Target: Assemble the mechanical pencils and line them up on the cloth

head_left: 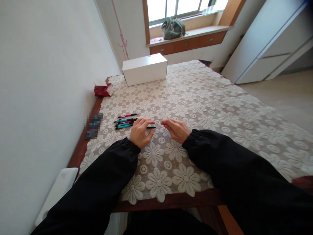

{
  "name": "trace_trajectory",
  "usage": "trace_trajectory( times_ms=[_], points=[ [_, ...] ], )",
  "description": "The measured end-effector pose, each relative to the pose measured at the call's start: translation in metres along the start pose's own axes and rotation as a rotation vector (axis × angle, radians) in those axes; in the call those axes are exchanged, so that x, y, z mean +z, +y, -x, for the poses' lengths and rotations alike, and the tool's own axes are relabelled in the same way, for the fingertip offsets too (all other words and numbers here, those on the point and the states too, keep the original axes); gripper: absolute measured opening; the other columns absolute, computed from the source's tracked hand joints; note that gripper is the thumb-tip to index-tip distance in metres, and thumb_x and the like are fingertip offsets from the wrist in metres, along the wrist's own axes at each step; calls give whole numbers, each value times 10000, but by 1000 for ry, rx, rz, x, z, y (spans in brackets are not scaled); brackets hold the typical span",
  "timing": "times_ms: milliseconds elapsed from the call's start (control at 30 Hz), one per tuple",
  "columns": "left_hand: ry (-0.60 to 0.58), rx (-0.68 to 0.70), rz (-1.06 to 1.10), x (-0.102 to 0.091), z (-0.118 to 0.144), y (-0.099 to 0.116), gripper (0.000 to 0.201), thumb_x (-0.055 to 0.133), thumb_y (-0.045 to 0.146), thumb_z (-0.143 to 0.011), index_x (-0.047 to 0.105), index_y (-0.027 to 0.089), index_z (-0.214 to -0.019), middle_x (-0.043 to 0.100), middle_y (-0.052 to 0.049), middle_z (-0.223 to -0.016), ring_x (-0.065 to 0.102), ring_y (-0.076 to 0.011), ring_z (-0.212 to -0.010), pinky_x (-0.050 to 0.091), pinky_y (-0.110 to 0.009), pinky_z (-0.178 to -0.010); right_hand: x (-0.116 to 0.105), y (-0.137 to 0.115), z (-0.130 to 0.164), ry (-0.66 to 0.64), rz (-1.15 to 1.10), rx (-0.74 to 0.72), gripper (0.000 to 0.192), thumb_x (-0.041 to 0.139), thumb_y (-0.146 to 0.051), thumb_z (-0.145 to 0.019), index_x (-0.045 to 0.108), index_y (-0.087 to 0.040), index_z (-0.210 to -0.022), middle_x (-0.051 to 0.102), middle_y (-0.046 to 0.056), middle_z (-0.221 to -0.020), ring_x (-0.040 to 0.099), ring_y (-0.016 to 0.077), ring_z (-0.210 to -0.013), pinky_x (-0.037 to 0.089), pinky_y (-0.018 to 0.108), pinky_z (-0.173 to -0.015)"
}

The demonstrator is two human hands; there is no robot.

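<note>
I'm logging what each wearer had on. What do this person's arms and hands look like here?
Both arms are covered by long, loose black sleeves gathered into elastic cuffs at the wrists. The left hand and right hand are bare: no gloves, and no rings, watch or markings that I can make out.

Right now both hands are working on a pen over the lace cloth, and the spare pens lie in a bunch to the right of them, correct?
Not quite. In the head view the spare pens lie to the left of the left hand and right hand, toward the wall. The rest holds: both hands hold a pen over the lace cloth.
</note>
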State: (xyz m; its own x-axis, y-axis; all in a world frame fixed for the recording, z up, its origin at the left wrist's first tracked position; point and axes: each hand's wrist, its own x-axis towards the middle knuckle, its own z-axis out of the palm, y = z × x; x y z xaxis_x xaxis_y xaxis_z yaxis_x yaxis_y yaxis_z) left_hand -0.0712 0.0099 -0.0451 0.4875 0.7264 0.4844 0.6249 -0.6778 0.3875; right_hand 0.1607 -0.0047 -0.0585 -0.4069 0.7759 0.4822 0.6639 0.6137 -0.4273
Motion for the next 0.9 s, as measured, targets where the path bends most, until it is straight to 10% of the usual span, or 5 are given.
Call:
trace_trajectory(
  times_ms=[233,467,900],
  points=[
    [-76,-50,-116,1,-1,-1,259,635,234,-886,666,229,-1143,694,-60,-1246,551,-272,-1255,413,-467,-1096,-1,3,-3,79,-2,126,190,419,-227,-1010,601,-228,-1061,689,52,-1017,627,191,-810,433,292,-706],
    [-241,198,-103,1,0,2,333,531,292,-987,599,261,-1312,610,-28,-1428,432,-251,-1423,243,-499,-1248,0,8,-3,89,76,178,190,432,-188,-985,608,-227,-1045,669,54,-1008,616,203,-861,439,305,-746],
    [-101,-50,-155,9,3,-7,198,632,254,-908,701,228,-1092,712,-73,-1186,569,-294,-1170,440,-488,-1010,1,24,-2,-19,367,192,181,554,-102,-853,661,-195,-965,670,127,-1054,525,299,-1008,379,438,-877]
  ],
)
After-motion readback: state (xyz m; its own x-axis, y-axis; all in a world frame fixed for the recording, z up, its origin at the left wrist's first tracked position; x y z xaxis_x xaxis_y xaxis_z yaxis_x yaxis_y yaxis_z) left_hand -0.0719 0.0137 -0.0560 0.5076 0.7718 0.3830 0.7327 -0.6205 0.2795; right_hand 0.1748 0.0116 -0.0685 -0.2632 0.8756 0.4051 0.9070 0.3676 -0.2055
